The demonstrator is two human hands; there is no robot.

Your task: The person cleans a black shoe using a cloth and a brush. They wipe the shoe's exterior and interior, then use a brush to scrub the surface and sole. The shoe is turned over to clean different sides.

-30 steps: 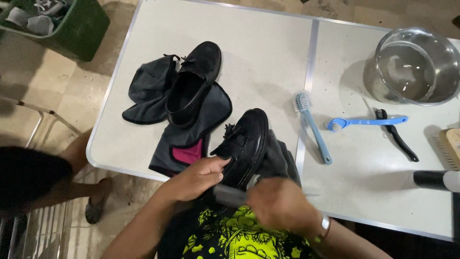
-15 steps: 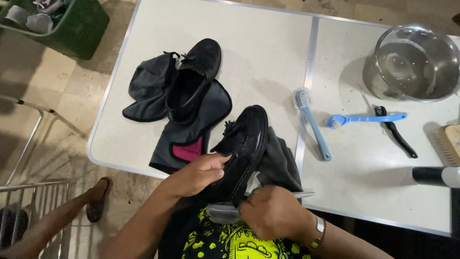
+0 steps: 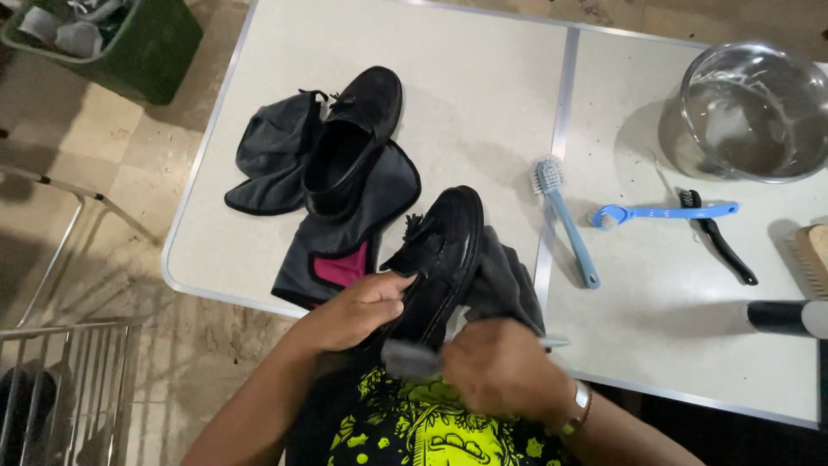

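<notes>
While hands (image 3: 358, 309) grip shoe (image 3: 440, 259), bowl (image 3: 749, 110) holds water

Glossy black leather on the tasselled loafer (image 3: 440, 259) at the desk's near edge; duller, smooth leather on the second loafer (image 3: 349, 138) further back. Soft matt grey cloth bags (image 3: 362, 220) beneath both, one lined in magenta fabric. Matt off-white desk (image 3: 466, 95) top, faintly speckled with grit, edged and divided by bare metal strips. Shiny polished steel bowl (image 3: 750, 108) at the far right corner. Smooth blue plastic toothbrushes (image 3: 569, 224).
</notes>
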